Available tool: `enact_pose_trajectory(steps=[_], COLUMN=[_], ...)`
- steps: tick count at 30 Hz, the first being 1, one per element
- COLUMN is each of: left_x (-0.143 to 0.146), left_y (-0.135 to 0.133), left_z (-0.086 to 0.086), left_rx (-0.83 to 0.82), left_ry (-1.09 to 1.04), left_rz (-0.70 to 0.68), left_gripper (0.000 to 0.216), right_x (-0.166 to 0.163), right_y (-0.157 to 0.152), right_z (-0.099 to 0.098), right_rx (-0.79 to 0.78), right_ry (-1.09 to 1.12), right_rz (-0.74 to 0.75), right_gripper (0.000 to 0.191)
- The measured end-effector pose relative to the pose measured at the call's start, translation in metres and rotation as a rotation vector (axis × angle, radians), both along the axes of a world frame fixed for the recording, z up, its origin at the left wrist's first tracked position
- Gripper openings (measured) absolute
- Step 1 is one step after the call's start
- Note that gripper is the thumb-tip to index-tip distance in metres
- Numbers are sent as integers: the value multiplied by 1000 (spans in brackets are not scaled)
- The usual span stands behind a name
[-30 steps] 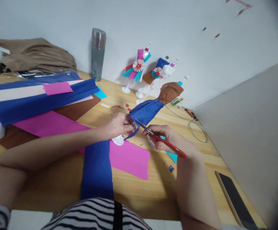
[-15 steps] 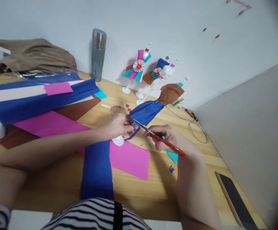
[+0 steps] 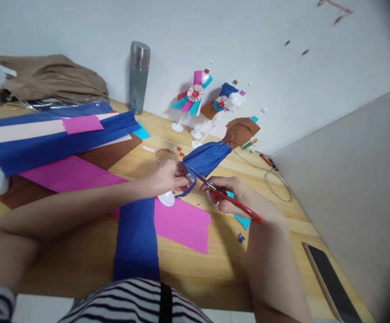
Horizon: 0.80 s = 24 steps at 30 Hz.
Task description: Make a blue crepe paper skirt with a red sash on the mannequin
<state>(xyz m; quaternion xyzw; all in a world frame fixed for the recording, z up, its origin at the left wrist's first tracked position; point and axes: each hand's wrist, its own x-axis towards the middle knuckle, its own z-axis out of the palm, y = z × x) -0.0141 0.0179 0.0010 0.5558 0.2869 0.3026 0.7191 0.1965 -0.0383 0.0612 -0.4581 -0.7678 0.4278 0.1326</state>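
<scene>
A small dress form [image 3: 240, 132], dressed in a brown paper top and a blue crepe paper skirt [image 3: 204, 157], lies tilted over the table with its white round base [image 3: 166, 198] toward me. My left hand [image 3: 171, 177] is closed around its lower end at the skirt's hem. Red-handled scissors [image 3: 238, 206] are in my right hand [image 3: 231, 193], fingers wrapped round the handles. Their blades lie against the hem, slightly apart. A narrow blue strip [image 3: 188, 189] hangs from the hem beside my left fingers.
Dressed forms [image 3: 195, 94] stand by the wall, near a thermos [image 3: 138, 78]. Magenta paper [image 3: 184, 224] and blue crepe paper [image 3: 136, 242] lie in front. More paper strips [image 3: 63, 139] and a brown bag [image 3: 53, 80] are at left. A phone [image 3: 331, 280] and a cable [image 3: 282, 188] lie right.
Almost nothing differs. The whole view has shifted by a few pixels, and the hands, scissors and skirt keep nearly the same places, with the blue strip still hanging.
</scene>
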Motion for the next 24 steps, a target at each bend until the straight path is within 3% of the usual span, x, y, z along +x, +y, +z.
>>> enact_pose_trajectory(steps=[7, 17, 24], left_x=[-2, 0, -2], left_y=[2, 7, 7], left_z=[-3, -15, -15], left_rx=[98, 123, 155], left_ry=[41, 23, 43], left_rz=[14, 9, 22], left_gripper=[10, 10, 10], right_x=[-3, -1, -2], right_y=[-2, -1, -3], right_z=[1, -1, 1], right_rx=[16, 5, -12], right_ry=[5, 26, 19], right_rz=[28, 48, 43], right_gripper=[47, 61, 52])
